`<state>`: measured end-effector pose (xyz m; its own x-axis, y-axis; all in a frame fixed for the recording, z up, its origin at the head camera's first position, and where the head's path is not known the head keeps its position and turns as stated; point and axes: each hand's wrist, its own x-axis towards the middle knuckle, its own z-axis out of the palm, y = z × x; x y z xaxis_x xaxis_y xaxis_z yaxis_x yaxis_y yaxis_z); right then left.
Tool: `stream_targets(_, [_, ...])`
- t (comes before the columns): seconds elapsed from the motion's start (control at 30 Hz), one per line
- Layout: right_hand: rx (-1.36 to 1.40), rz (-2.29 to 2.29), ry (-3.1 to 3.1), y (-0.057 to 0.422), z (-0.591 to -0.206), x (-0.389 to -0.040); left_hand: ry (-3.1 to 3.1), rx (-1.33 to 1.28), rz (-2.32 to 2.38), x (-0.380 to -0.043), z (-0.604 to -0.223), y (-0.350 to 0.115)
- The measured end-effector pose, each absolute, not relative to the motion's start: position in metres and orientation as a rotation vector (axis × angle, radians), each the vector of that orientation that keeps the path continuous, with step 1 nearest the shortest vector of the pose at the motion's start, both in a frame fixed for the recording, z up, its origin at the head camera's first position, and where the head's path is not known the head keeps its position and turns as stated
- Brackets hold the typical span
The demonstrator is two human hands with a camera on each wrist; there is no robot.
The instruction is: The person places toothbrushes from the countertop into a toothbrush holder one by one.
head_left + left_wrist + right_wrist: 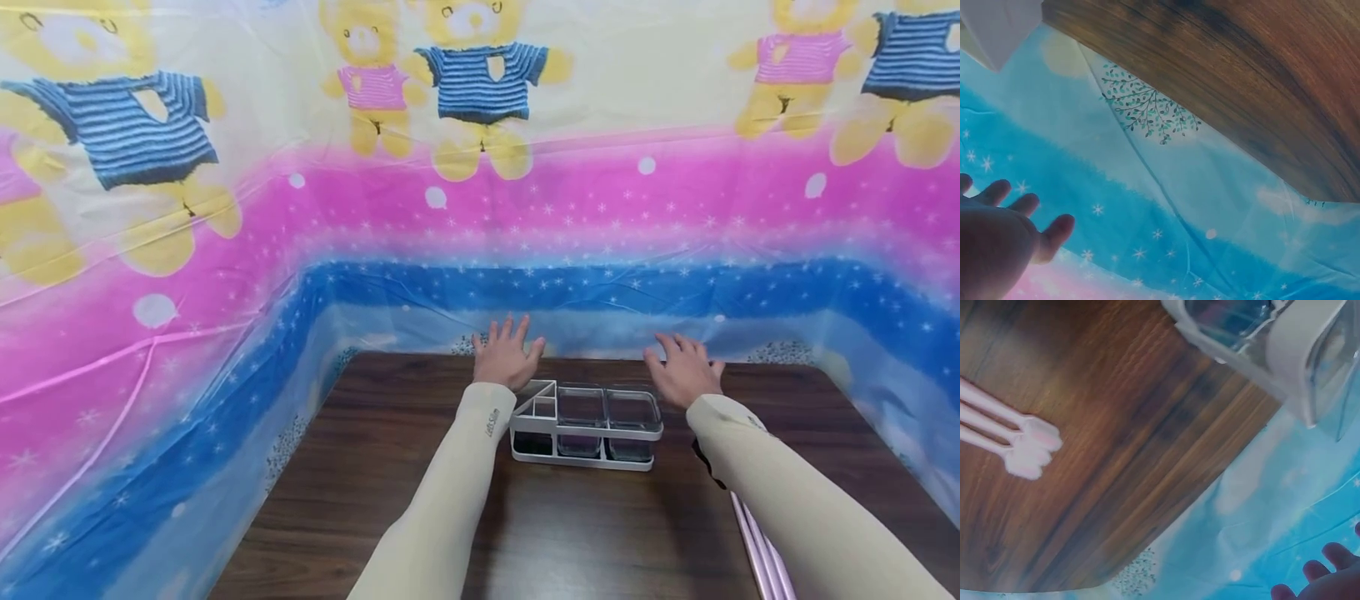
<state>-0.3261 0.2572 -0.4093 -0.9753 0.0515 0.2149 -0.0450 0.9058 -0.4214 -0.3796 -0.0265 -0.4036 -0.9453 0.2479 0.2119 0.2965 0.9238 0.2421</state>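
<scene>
A printed cloth (570, 187) with bears and snowflakes lines the sides of the brown worktop (360, 517) that we can see, perhaps to screen off whatever is behind. Near the far edge we see a white two-tier rack (600, 432) standing upright, its divided section at the left and clear containers (632, 410) to the right, the frame presumably there to keep them from sliding. The left hand (506, 354) and right hand (684, 371) reach out towards the far edge beside the rack, fingers spread, gripping nothing; we take that as a pose that leaves the rack standing by itself. Whether either palm touches anything, we cannot tell. Three pink-handled utensils (1033, 448) lie side by side under the right forearm, pale heads together, probably so they can be lifted easily.
</scene>
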Motion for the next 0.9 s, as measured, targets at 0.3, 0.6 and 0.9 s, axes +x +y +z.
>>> stream_targets(0.3, [-0.086,0.606,-2.636,0.278,-0.413,-0.315,-2.810,-0.593,-0.475,-0.384,-0.402,-0.025])
stream_targets(0.6, [-0.077,0.758,-2.563,0.280,-0.421,-0.294,-2.745,-0.775,-0.825,-0.375,-0.403,-0.034])
stream_targets(0.9, [-0.100,0.905,-2.563,0.298,-0.431,-0.258,-2.685,-0.840,-1.047,-0.369,-0.414,-0.048])
